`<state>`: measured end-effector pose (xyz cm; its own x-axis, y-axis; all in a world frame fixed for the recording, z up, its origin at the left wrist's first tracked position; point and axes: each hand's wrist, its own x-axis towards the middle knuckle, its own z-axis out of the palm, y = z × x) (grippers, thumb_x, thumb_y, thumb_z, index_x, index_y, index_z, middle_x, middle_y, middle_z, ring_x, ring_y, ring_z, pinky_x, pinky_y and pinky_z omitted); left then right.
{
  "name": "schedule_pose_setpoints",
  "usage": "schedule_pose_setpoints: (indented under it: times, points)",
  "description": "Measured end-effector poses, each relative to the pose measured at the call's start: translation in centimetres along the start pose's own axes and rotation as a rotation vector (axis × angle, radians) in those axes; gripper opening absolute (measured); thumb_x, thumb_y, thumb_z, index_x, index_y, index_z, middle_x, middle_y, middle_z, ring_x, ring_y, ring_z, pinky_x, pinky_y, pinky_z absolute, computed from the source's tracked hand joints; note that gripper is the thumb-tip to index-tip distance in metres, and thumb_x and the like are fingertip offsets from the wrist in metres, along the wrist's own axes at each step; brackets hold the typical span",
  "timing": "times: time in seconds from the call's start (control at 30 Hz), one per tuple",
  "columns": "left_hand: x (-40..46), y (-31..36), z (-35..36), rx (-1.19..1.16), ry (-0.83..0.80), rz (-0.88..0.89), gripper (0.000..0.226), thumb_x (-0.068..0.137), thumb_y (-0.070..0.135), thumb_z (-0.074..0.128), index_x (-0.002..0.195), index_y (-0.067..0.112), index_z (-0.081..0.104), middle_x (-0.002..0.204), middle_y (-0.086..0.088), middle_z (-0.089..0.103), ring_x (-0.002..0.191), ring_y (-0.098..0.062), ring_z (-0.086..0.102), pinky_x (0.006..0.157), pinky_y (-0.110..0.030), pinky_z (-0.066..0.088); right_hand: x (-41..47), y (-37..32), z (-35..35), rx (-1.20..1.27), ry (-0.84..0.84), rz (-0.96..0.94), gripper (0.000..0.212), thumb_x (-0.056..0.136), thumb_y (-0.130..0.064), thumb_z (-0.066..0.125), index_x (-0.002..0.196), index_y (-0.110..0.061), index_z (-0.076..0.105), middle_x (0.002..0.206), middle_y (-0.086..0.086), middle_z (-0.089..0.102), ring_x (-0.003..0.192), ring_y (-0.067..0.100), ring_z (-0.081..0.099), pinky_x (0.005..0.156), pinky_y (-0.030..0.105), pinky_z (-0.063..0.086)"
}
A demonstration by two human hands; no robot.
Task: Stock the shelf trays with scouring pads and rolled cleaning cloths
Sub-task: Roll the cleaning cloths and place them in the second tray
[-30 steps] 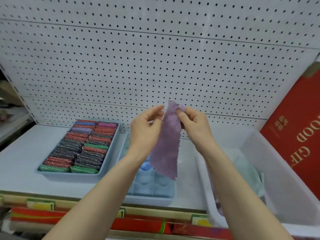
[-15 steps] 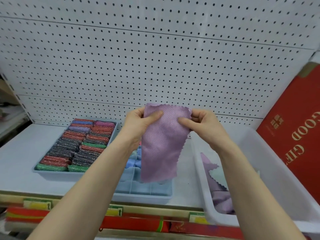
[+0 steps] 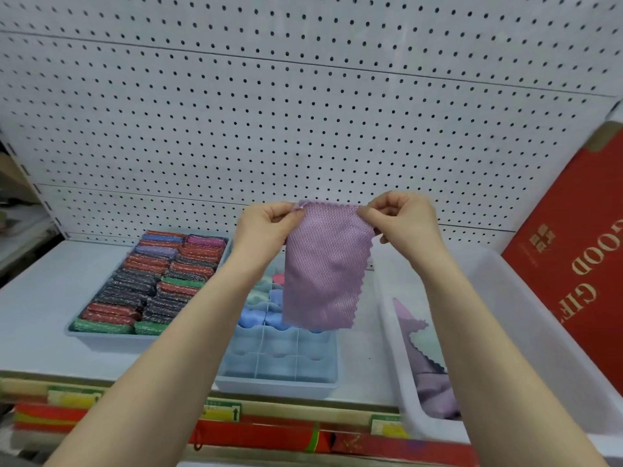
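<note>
Cloth (image 3: 325, 264) held up by its top corners, above the divided tray (image 3: 276, 365).
Left hand (image 3: 266, 227) and right hand (image 3: 401, 220) each pinch a corner; long axis hangs straight down. Rolling probably next; empty cells lie at the tray's front.

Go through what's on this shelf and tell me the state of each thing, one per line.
Purple cloth: unrolled, hanging, pinched at both top corners.
Left hand: pinching the cloth.
Right hand: pinching the cloth.
Scouring pad tray: full.
Divided tray: front cells empty.
White bin: holds loose cloths.
</note>
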<state>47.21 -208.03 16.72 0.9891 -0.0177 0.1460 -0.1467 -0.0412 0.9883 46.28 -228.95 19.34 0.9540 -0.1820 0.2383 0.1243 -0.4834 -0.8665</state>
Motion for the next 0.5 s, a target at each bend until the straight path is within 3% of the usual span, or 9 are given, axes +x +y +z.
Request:
schedule_pose_setpoints:
  times: [0.07,0.13,0.2,0.27,0.37,0.5]
  points:
    - [-0.1,-0.2,0.7,0.037,0.052,0.015,0.014,0.088,0.030,0.068,0.094,0.023,0.078,0.088,-0.002,0.077,0.088,-0.021,0.072,0.090,-0.050,0.055,0.0,-0.5,1.0,-0.047,0.034,-0.021,0.012,0.079,-0.023,0.073,0.070,-0.017,0.068,0.060,0.002,0.069,0.058,0.012,0.069,0.058,0.032,0.055]
    - [-0.5,-0.1,1.6,0.079,0.068,0.047,0.031,0.082,0.049,0.063,0.092,0.023,0.078,0.084,-0.011,0.075,0.078,-0.025,0.068,0.083,-0.056,0.056,-0.3,-1.4,1.8,0.005,0.009,-0.030,0.014,0.081,-0.020,0.070,0.071,-0.012,0.068,0.061,0.004,0.070,0.056,0.012,0.069,0.055,0.029,0.054]
    - [-1.1,0.2,2.3,0.098,0.049,0.107,0.036,0.082,0.053,0.058,0.092,0.024,0.077,0.083,-0.018,0.072,0.070,-0.027,0.063,0.081,-0.055,0.056,-0.6,-2.1,2.4,0.105,-0.049,-0.027,0.017,0.083,-0.019,0.070,0.073,-0.007,0.070,0.063,0.006,0.071,0.056,0.013,0.068,0.051,0.025,0.050]
    - [-1.7,0.5,2.8,0.104,0.023,0.154,0.025,0.089,0.043,0.059,0.097,0.029,0.078,0.086,-0.013,0.074,0.077,-0.022,0.067,0.084,-0.051,0.055,-0.8,-2.6,2.7,0.182,-0.085,-0.026,0.018,0.085,-0.020,0.070,0.074,-0.006,0.072,0.065,0.007,0.072,0.059,0.016,0.069,0.049,0.022,0.047]
    - [-2.1,0.8,2.8,0.078,-0.008,0.179,0.021,0.093,0.020,0.064,0.111,0.026,0.073,0.097,0.009,0.076,0.099,-0.011,0.069,0.096,-0.039,0.053,-1.0,-2.8,2.7,0.259,-0.107,-0.025,0.016,0.087,-0.018,0.069,0.076,-0.009,0.075,0.070,0.012,0.073,0.063,0.019,0.069,0.050,0.021,0.046]
    - [-2.2,0.9,2.6,0.073,-0.009,0.202,0.027,0.092,0.009,0.064,0.116,0.018,0.071,0.098,0.011,0.075,0.093,0.004,0.066,0.089,-0.016,0.049,-1.3,-2.9,2.4,0.290,-0.179,-0.067,0.016,0.090,-0.016,0.066,0.079,-0.012,0.077,0.076,0.012,0.074,0.064,0.016,0.065,0.052,0.021,0.047]
